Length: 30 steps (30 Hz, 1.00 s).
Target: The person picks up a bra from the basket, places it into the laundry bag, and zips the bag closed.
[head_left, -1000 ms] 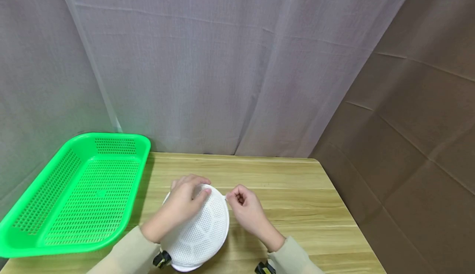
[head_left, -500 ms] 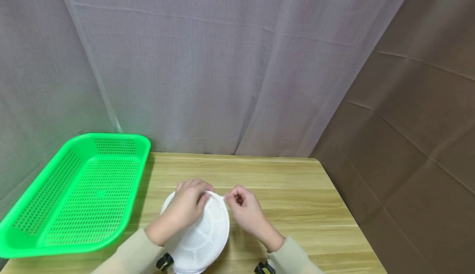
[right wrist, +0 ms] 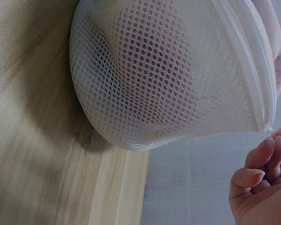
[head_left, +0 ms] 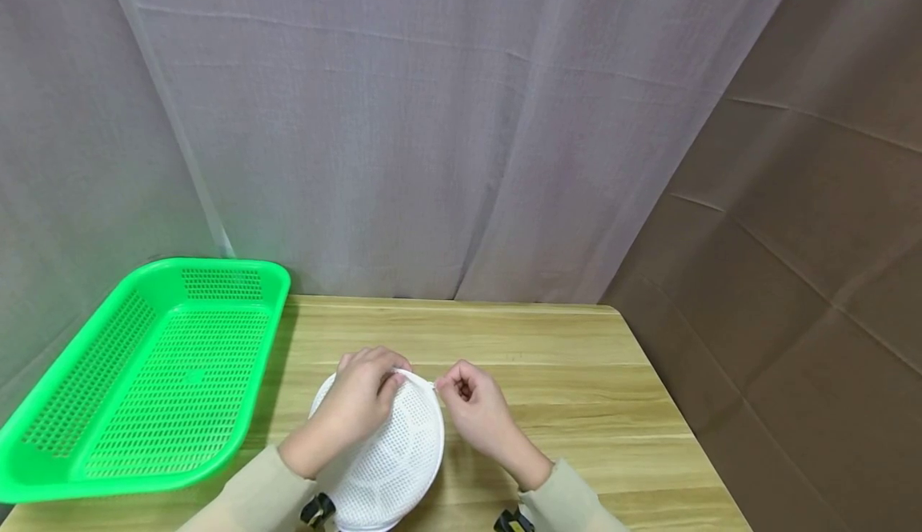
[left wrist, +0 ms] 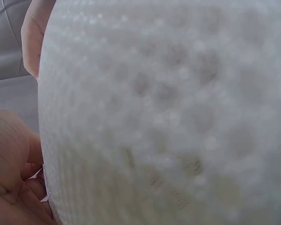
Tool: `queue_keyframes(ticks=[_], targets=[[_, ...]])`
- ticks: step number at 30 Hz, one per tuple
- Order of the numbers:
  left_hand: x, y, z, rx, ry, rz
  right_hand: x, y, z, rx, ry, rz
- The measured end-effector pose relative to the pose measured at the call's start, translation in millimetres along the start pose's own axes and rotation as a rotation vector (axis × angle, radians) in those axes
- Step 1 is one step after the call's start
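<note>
A round white mesh laundry bag (head_left: 392,456) stands at the front of the wooden table, between both hands. My left hand (head_left: 363,396) grips its upper rim, thumb on the near side and fingers over the far side. At the rim's right end, my right hand (head_left: 475,408) pinches a small white tab between thumb and forefinger. In the right wrist view the bag's double white rim band (right wrist: 253,56) runs down to that pinched tip, and a darker shape shows through the mesh. Blurred white mesh (left wrist: 154,103) fills most of the left wrist view.
A large green plastic basket (head_left: 252,404) with slotted walls sits at the left of the wooden table (head_left: 576,404). Grey curtain (head_left: 360,156) hangs behind the table's back edge, and brown cloth (head_left: 807,276) hangs along its right side.
My left hand has shifted its hold on the rim, and the bag's top has tilted slightly down toward the front. The right hand stays at the tab, nearly unmoved.
</note>
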<state>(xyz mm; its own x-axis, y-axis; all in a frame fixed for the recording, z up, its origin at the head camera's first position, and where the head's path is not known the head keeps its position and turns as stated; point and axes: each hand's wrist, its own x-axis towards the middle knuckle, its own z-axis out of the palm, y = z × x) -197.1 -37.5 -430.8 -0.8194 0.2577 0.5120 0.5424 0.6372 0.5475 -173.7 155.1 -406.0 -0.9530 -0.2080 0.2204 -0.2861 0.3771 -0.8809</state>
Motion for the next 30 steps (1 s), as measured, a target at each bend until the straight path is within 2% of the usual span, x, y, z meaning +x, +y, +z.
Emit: queue_keyframes(ticks=[13,21,25,30], targets=[[0.1,-5.6,-2.1,-0.01,0.041,-0.07,-2.2,4.1,-1.5,-0.014,0.018,0.003],[0.9,-6.9,-5.6,-0.039,0.016,-0.137,-2.4,5.7,-3.1,-0.018,0.008,0.01],[1.7,-10.5,-7.6,-0.061,0.007,-0.169,-0.4,20.4,-2.8,-0.03,0.009,0.02],[2.0,-10.9,-8.9,-0.074,0.007,-0.173,2.5,38.8,-1.9,-0.029,0.016,0.013]])
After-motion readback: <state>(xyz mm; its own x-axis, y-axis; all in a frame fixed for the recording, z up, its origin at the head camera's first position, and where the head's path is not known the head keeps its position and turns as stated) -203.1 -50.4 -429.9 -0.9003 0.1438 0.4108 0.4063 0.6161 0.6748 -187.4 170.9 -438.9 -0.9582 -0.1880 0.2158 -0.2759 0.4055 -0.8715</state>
